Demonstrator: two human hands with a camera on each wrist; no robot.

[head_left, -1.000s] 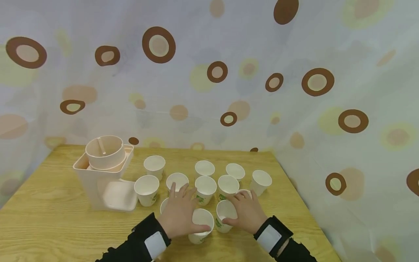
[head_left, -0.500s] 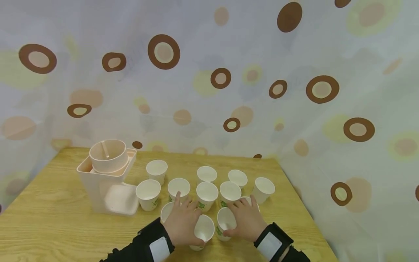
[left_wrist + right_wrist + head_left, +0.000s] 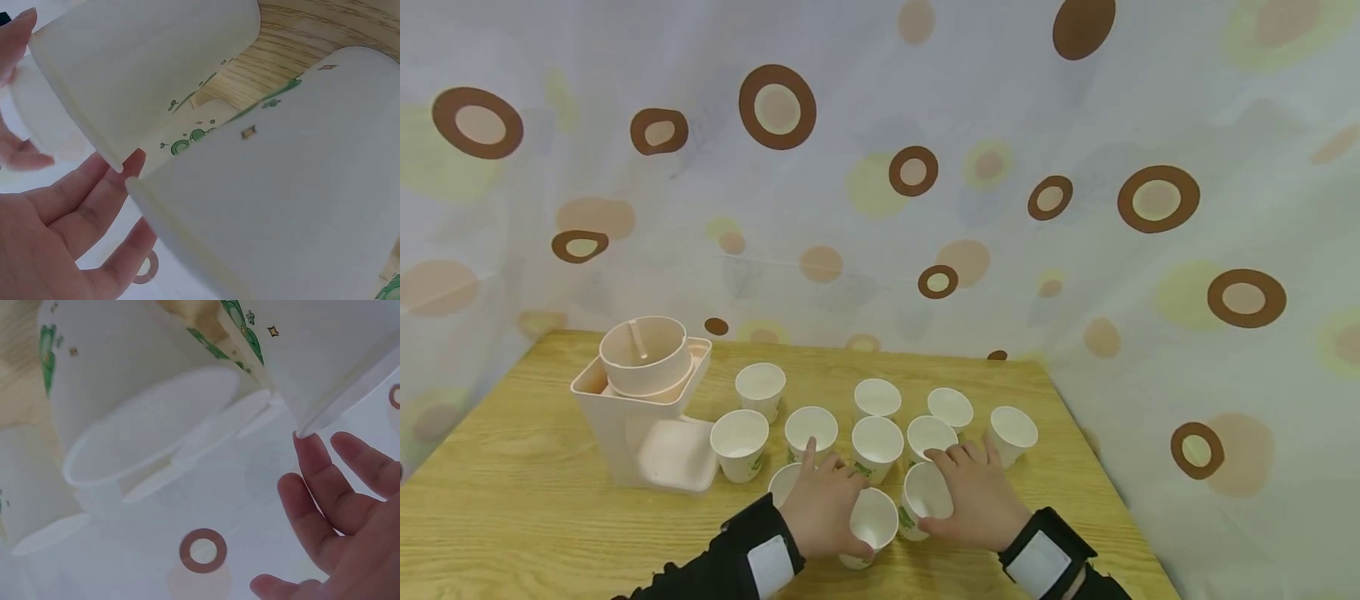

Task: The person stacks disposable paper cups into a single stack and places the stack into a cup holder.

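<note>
Table (image 3: 535, 533): left grip (image 3: 822, 510), right grip (image 3: 981, 497) splayed over cups (image 3: 877, 442).

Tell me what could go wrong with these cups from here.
The left hand reaches over the front cup, its fingers close to a neighbouring cup in the wrist view, so it might knock that one. The right hand has a fingertip at a rim, so an off-centre push could tip that cup. The white cups stand close together, so one falling could topple others.
</note>
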